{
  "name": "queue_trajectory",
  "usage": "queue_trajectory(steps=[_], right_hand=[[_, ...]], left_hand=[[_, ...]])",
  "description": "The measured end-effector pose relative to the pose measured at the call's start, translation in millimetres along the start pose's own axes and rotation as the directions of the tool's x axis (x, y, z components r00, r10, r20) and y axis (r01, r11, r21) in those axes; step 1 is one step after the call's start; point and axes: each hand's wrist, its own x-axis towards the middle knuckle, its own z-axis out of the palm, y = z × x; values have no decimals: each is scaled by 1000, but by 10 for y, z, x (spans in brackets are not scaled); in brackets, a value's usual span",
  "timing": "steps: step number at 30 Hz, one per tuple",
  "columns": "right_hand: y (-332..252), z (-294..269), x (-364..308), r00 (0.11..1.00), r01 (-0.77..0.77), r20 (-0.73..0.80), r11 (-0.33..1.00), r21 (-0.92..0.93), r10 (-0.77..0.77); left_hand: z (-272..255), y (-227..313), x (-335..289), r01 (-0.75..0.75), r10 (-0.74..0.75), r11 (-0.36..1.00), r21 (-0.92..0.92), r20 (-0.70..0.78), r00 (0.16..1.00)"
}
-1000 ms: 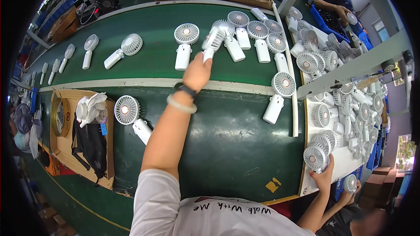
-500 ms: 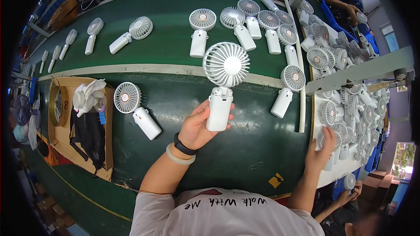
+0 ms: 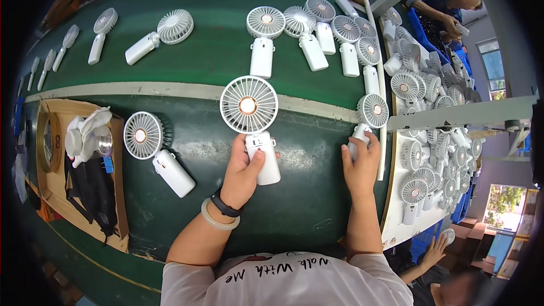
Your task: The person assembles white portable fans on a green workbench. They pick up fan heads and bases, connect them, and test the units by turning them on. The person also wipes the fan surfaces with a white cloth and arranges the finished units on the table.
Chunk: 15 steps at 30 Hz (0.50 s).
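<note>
My left hand (image 3: 242, 173) grips the handle of a white handheld fan (image 3: 250, 107), held upright over the green belt (image 3: 215, 56) with its round grille facing me and my thumb on the handle's front. At the belt's right edge, my right hand (image 3: 361, 165) closes around the handle of a second white fan (image 3: 372, 111) that lies on the belt. Another white fan (image 3: 153, 147) lies flat to the left of my left hand.
Several white fans lie farther up the belt (image 3: 317, 28). A white table on the right (image 3: 396, 215) is crowded with more fans. A cardboard tray (image 3: 56, 192) with gloves and tape sits at left. Other people work at upper right and lower right.
My left hand fetched a fan from the far row and drew it closer to me. My right hand left the side table and took hold of the fan at the belt's right edge.
</note>
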Motion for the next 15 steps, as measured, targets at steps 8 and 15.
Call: queue_trajectory(steps=[8,15], right_hand=[[227,3,-70,954,-230,-48,823,520,297],[313,-327,-344,819,-476,515,-202,856,253]], left_hand=[[-64,-39,12,-105,105,994,8,29,994],[-92,-24,-5,-43,46,999,-34,93,995]])
